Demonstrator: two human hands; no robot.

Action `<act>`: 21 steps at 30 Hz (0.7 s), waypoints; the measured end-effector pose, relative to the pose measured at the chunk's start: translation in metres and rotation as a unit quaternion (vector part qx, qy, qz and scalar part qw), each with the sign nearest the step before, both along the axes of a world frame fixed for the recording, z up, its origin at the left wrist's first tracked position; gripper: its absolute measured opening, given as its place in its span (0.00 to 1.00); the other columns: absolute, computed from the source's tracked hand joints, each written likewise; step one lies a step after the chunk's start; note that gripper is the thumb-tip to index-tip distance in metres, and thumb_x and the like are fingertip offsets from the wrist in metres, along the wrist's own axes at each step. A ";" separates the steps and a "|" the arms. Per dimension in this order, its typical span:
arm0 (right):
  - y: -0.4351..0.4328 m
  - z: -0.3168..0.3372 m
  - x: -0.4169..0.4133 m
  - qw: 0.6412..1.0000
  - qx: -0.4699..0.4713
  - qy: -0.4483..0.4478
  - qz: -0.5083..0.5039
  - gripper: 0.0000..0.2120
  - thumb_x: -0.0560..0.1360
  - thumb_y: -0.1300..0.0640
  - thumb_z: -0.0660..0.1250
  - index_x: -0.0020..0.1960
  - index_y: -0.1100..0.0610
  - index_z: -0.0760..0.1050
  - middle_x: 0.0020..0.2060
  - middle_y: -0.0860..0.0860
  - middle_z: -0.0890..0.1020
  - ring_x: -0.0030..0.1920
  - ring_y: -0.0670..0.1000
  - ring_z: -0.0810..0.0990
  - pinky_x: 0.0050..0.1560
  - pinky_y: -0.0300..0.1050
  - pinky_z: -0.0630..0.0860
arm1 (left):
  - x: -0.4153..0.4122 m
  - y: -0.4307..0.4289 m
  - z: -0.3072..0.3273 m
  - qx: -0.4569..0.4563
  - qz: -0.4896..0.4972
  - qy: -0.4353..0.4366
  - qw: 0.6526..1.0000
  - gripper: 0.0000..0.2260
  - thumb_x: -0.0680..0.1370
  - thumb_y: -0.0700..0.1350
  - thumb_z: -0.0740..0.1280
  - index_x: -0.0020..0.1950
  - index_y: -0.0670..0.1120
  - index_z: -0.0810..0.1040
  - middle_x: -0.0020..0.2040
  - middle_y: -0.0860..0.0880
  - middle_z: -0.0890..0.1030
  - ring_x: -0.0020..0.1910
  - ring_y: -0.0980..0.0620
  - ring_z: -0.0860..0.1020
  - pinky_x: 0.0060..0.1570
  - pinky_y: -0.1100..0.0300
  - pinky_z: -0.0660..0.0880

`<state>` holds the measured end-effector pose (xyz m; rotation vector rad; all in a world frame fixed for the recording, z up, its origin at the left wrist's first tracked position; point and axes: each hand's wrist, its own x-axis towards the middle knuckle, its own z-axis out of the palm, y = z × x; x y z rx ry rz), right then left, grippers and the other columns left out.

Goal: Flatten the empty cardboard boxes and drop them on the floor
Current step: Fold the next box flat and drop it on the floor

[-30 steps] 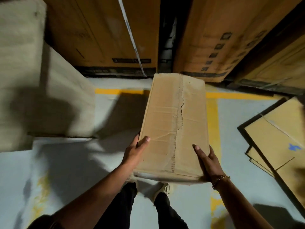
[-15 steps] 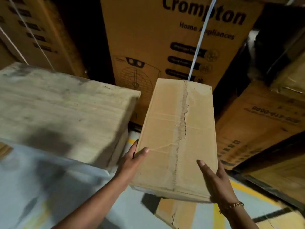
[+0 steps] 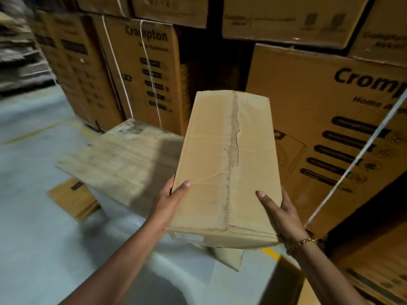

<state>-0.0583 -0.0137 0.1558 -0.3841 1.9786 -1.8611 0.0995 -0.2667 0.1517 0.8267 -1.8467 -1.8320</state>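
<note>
Both hands clasp the near end of the cardboard box [image 3: 229,164], left hand [image 3: 168,200] on its left edge, right hand [image 3: 280,213] on its right, held in the air above the floor [image 3: 33,216]. It looks light and stiff, its torn seam weak. Beyond stand stacked cartons [image 3: 326,119].
</note>
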 end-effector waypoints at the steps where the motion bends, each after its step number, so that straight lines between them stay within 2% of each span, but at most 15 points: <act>1: -0.020 -0.002 0.001 1.000 -0.003 0.005 0.010 0.31 0.71 0.46 0.74 0.70 0.43 0.67 0.57 0.41 0.82 0.54 0.41 0.82 0.48 0.37 0.77 | 0.006 -0.015 -0.001 -0.008 0.004 -0.001 1.000 0.14 0.75 0.59 0.70 0.60 0.62 0.79 0.57 0.60 0.83 0.59 0.59 0.80 0.65 0.51 0.73; 4: -0.072 -0.005 0.001 0.999 0.003 0.006 0.036 0.31 0.72 0.46 0.74 0.71 0.43 0.65 0.58 0.38 0.80 0.58 0.40 0.79 0.58 0.41 0.75 | 0.019 -0.057 -0.007 -0.023 0.043 -0.018 0.999 0.14 0.77 0.58 0.69 0.62 0.60 0.78 0.57 0.62 0.83 0.58 0.61 0.80 0.65 0.52 0.73; 6: -0.103 -0.011 -0.002 0.998 0.009 0.006 0.056 0.30 0.71 0.43 0.74 0.70 0.43 0.67 0.57 0.39 0.81 0.57 0.40 0.80 0.58 0.43 0.74 | 0.024 -0.082 -0.010 -0.031 0.059 -0.029 0.997 0.15 0.78 0.57 0.69 0.64 0.58 0.78 0.56 0.61 0.83 0.56 0.60 0.80 0.63 0.52 0.75; 9: -0.149 -0.020 -0.009 0.996 0.024 0.017 0.078 0.35 0.68 0.36 0.73 0.72 0.42 0.67 0.59 0.40 0.82 0.58 0.43 0.80 0.60 0.48 0.76 | 0.022 -0.117 -0.011 -0.038 0.068 -0.032 0.996 0.13 0.79 0.55 0.68 0.63 0.57 0.79 0.54 0.59 0.84 0.53 0.59 0.82 0.56 0.54 0.77; 12: -0.196 -0.031 -0.026 0.995 0.024 0.018 0.091 0.33 0.70 0.39 0.73 0.72 0.43 0.68 0.58 0.41 0.82 0.57 0.43 0.81 0.61 0.50 0.77 | 0.012 -0.155 -0.015 -0.044 0.088 -0.039 0.994 0.13 0.78 0.55 0.69 0.62 0.57 0.79 0.51 0.59 0.85 0.50 0.61 0.82 0.47 0.63 0.76; 14: -0.226 -0.038 -0.038 0.994 0.034 0.013 0.103 0.31 0.71 0.41 0.72 0.71 0.43 0.68 0.59 0.41 0.82 0.57 0.43 0.81 0.58 0.48 0.78 | 0.004 -0.183 -0.021 -0.058 0.102 -0.064 0.991 0.20 0.73 0.63 0.69 0.63 0.59 0.78 0.52 0.59 0.84 0.52 0.58 0.82 0.49 0.61 0.77; 16: -0.252 -0.044 -0.047 0.993 0.046 0.009 0.111 0.30 0.71 0.39 0.72 0.70 0.41 0.68 0.59 0.41 0.81 0.57 0.44 0.81 0.56 0.45 0.78 | -0.003 -0.208 -0.030 -0.059 0.113 -0.096 0.987 0.27 0.68 0.69 0.68 0.64 0.62 0.77 0.53 0.59 0.83 0.54 0.56 0.81 0.56 0.53 0.77; 18: -0.273 -0.054 -0.055 0.992 0.061 0.006 0.111 0.32 0.69 0.34 0.72 0.70 0.39 0.68 0.59 0.41 0.81 0.58 0.44 0.80 0.60 0.51 0.78 | -0.011 -0.231 -0.037 -0.053 0.111 -0.109 0.986 0.26 0.68 0.70 0.67 0.64 0.63 0.76 0.54 0.60 0.83 0.54 0.56 0.81 0.59 0.50 0.77; 21: -0.297 -0.069 -0.058 0.991 0.080 -0.003 0.108 0.39 0.65 0.26 0.69 0.72 0.40 0.66 0.62 0.41 0.80 0.61 0.45 0.79 0.64 0.56 0.76 | -0.022 -0.257 -0.046 -0.056 0.105 -0.119 0.986 0.26 0.67 0.71 0.67 0.63 0.66 0.76 0.56 0.61 0.83 0.56 0.57 0.80 0.61 0.51 0.76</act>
